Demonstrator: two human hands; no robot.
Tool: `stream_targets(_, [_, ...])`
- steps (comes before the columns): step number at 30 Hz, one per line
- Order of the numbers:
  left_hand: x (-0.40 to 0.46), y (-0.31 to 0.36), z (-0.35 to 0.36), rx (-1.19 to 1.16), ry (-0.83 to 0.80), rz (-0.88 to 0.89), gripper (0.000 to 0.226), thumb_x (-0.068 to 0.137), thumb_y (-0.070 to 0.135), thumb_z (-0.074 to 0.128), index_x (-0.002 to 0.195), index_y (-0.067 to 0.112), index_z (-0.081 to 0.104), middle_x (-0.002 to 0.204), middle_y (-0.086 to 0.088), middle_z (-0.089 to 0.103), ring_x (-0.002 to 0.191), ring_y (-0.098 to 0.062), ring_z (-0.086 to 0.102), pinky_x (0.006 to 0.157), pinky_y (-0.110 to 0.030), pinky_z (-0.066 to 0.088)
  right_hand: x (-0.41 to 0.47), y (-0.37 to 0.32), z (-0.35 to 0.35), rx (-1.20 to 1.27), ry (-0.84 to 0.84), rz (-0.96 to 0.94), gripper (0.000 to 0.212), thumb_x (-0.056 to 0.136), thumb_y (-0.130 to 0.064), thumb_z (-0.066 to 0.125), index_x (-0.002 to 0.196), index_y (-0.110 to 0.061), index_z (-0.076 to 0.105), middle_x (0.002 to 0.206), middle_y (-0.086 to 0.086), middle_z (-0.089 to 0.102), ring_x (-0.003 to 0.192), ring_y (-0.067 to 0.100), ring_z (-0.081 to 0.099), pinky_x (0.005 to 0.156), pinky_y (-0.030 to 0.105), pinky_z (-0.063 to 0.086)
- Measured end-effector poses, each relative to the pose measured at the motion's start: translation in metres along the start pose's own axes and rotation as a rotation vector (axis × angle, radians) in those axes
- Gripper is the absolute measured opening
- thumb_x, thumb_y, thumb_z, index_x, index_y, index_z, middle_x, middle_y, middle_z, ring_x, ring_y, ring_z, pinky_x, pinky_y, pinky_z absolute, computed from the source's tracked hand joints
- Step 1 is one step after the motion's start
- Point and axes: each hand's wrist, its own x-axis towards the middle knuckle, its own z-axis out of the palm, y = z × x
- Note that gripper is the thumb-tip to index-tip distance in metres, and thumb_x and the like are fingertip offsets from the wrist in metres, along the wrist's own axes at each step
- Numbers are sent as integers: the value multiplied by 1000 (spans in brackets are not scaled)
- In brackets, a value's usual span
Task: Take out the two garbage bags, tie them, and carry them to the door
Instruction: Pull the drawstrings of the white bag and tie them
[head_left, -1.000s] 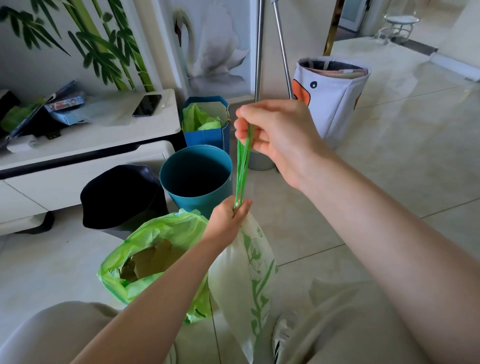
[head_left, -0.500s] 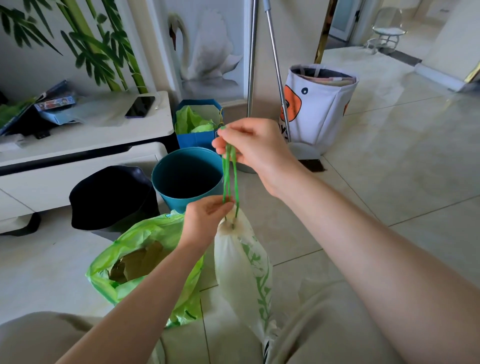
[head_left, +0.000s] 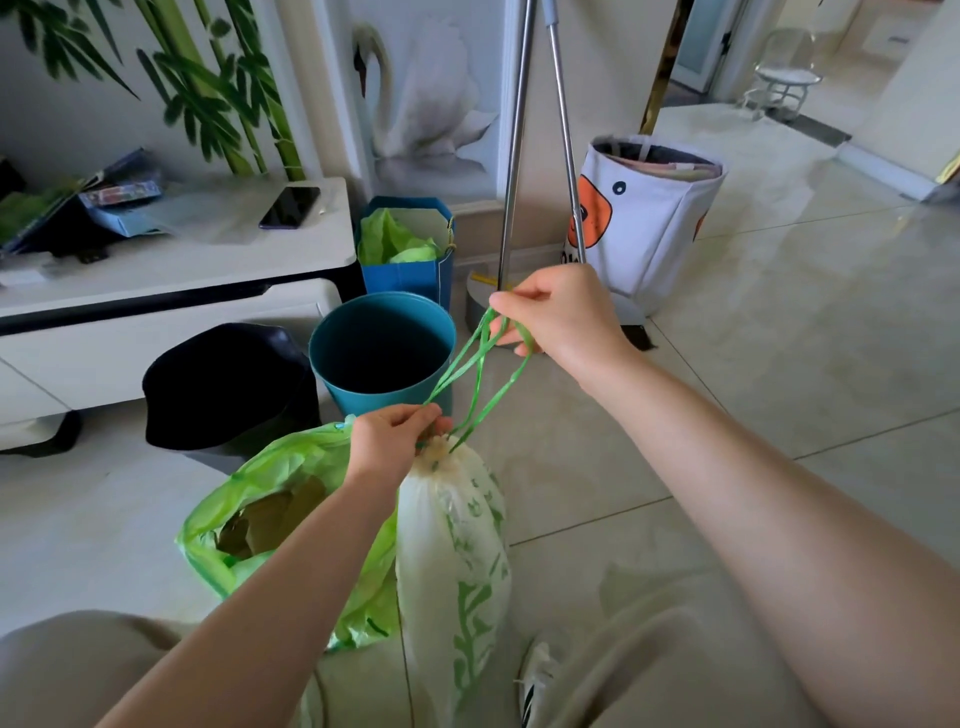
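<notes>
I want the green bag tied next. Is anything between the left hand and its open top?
Nothing visible. The left hand pinches the white bag's neck right beside the green bag, whose open top lies bare on the floor. Only its grip on the drawstring must be let go first.

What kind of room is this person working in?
Most likely a home living room: a low white TV-style cabinet with a phone lying on it, a swan mural on the wall, and glossy tiled floor.
</notes>
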Motion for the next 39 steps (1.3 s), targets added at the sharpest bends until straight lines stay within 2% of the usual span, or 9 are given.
stream_targets(3, [1,1,0,-78,29,-90,12,86,17,69,78,11,73,73,-1,77,68,-14,66,65,-27,56,-1,3,0,-86,-11,-14,17,84,-14,67,76,1,68,68,15,72,60,22,73,44,23,50])
stream_targets(10, [5,0,-5,-100,102,-200,16,85,16,69,71,10,72,63,2,73,56,-9,57,51,-21,42,-2,0,-8,-205,0,-14,30,85,-25,68,64,-4,62,52,4,63,46,15,65,43,21,50])
stream_targets(15, [7,7,0,525,-141,132,25,82,20,68,61,7,70,53,-1,56,52,-14,44,47,-16,34,-3,-10,5,-147,-59,-94,25,87,-26,64,78,-4,66,62,4,69,60,15,64,69,37,57])
stream_targets(17, [8,13,1,819,-313,237,23,84,21,65,67,8,71,56,1,53,55,-15,46,48,-16,37,-5,-12,13,-220,-71,-152,20,87,-28,63,79,-9,66,62,-3,68,61,9,63,69,30,53])
stream_targets(19, [9,21,-2,1060,-448,303,19,87,23,60,86,13,76,77,-3,68,75,-21,62,68,-24,50,-6,-13,20,-266,-65,-201,18,88,-29,62,79,-13,66,58,-8,65,59,2,60,63,19,46])
stream_targets(23, [8,28,-12,1229,-595,382,26,92,24,52,100,14,74,97,-11,69,92,-29,63,83,-36,52,-4,-15,27,-295,-44,-230,19,89,-28,60,83,-11,65,60,-9,65,54,-5,55,58,7,40])
stream_targets(29, [11,28,-18,1107,-715,389,24,86,34,60,101,22,74,84,7,65,80,-13,61,78,-30,50,-1,-12,26,-153,9,-159,20,90,-23,59,87,-4,66,71,3,71,66,11,64,77,36,57])
stream_targets(35, [13,35,-30,862,-704,261,20,88,28,61,75,25,76,70,3,72,58,-3,56,61,-18,46,9,6,23,-53,18,-49,23,94,-25,49,101,-11,66,86,2,76,88,22,68,86,44,54])
stream_targets(39, [16,38,-37,779,-692,202,19,89,29,63,82,20,78,75,1,74,70,-11,58,75,-31,51,2,36,30,-316,-298,157,31,100,-29,39,111,-13,64,96,3,75,97,34,66,89,44,52])
